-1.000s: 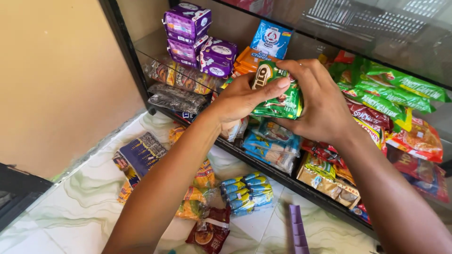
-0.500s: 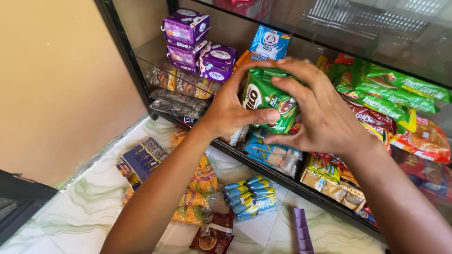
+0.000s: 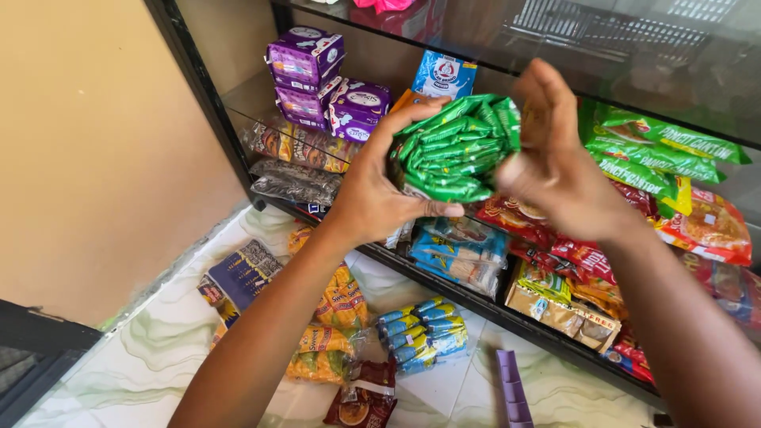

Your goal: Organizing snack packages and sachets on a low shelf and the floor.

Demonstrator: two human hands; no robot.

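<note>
Left hand (image 3: 372, 194) and right hand (image 3: 555, 162) clasping green sachet bundle (image 3: 456, 147) between them; purple boxes (image 3: 317, 79) left of grip.

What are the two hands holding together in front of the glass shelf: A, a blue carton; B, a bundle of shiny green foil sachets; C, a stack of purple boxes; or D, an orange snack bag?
B: the left hand and right hand both grip the bundle of shiny green foil sachets.
</note>
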